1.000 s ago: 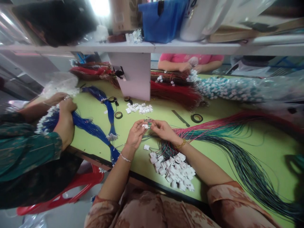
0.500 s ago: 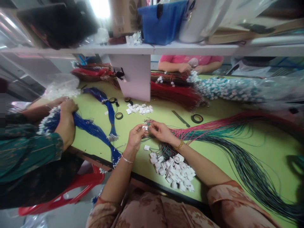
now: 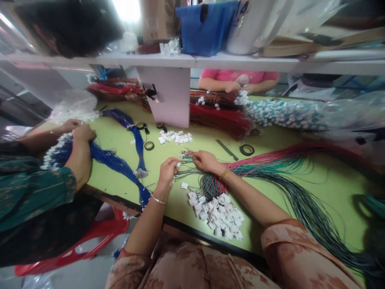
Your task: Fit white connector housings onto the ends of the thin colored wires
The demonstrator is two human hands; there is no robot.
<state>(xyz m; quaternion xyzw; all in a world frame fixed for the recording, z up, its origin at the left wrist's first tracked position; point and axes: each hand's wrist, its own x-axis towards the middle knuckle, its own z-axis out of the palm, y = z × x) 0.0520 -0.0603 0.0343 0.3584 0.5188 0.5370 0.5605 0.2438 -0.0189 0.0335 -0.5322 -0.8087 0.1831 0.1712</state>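
Note:
My left hand [image 3: 168, 170] is closed in a pinch on a small white connector [image 3: 178, 163] with thin wires trailing from it. A little to its right, my right hand [image 3: 206, 160] rests on the green table [image 3: 270, 156] with fingers curled at the metal-tipped ends of a pink and teal wire bundle [image 3: 270, 168]. A pile of white connectors [image 3: 219, 214] lies near the front edge between my forearms. One loose connector [image 3: 184, 185] sits just below my left hand.
A person in a green sleeve at left [image 3: 75, 148] grips a blue wire bundle [image 3: 120, 164]. Another person in pink [image 3: 237, 80] works across the table. Tape rings [image 3: 246, 149], a flat metal strip [image 3: 226, 149], red wires [image 3: 222, 118], more connectors [image 3: 176, 137] and a shelf post [image 3: 173, 96] lie beyond.
My hands have drawn apart: the left keeps the white connector and shifts slightly left, the right has moved to the wire ends. The view has shifted slightly.

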